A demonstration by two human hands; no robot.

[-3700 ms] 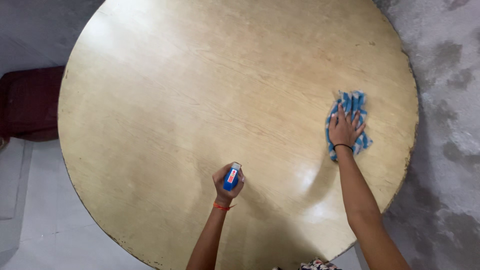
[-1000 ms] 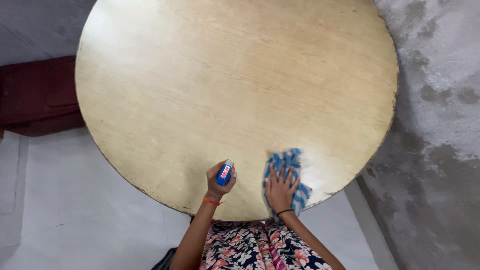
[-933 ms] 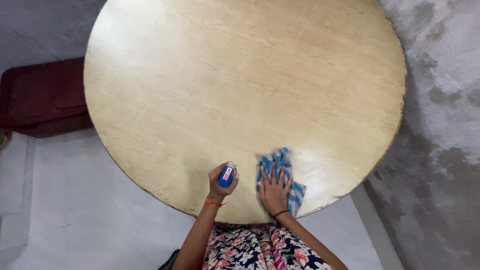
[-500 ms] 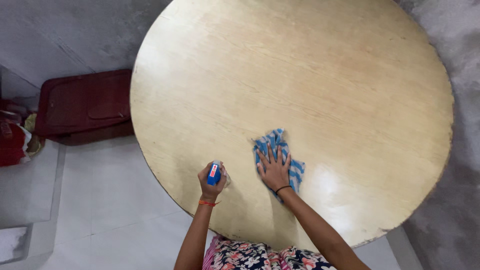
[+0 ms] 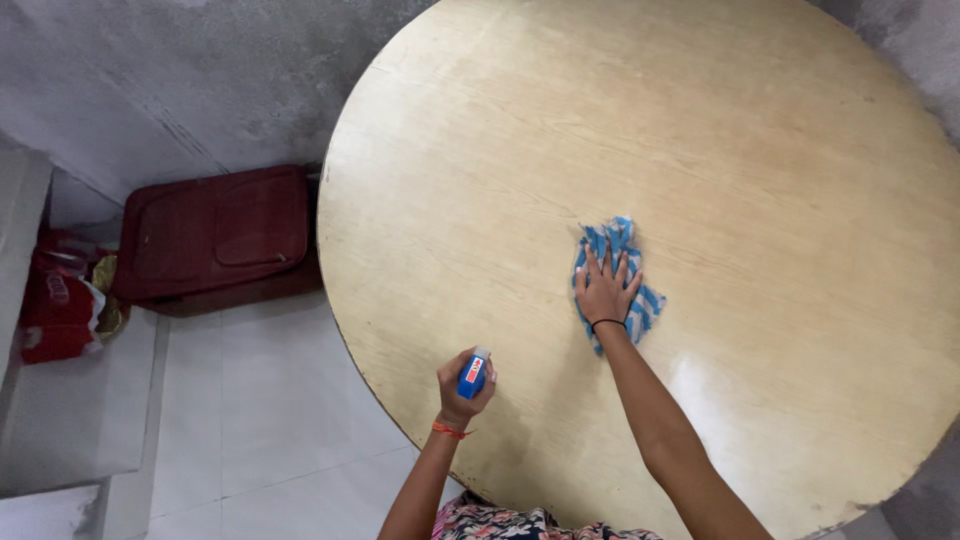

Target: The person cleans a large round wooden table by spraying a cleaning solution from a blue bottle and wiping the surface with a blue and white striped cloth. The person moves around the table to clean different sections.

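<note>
My hands on the round pale wooden table (image 5: pixel 700 130)

My right hand (image 5: pixel 604 292) presses fingers spread on the blue-and-white striped cloth (image 5: pixel 612 278); my left hand (image 5: pixel 463 388) is curled tight around a small blue spray bottle (image 5: pixel 472 373).

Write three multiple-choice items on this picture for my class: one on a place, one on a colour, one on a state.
1. Where does the cloth lie?
A. on the round table
B. on the floor
C. on the suitcase

2. What colour is the small bottle?
A. green
B. blue
C. yellow

3. How is the right hand?
A. clenched in a fist
B. raised off the table
C. flat, fingers spread on the cloth

Key:
1 A, the cloth rests on the wooden top.
2 B, the bottle in the left hand is blue.
3 C, the palm presses the cloth.
</note>
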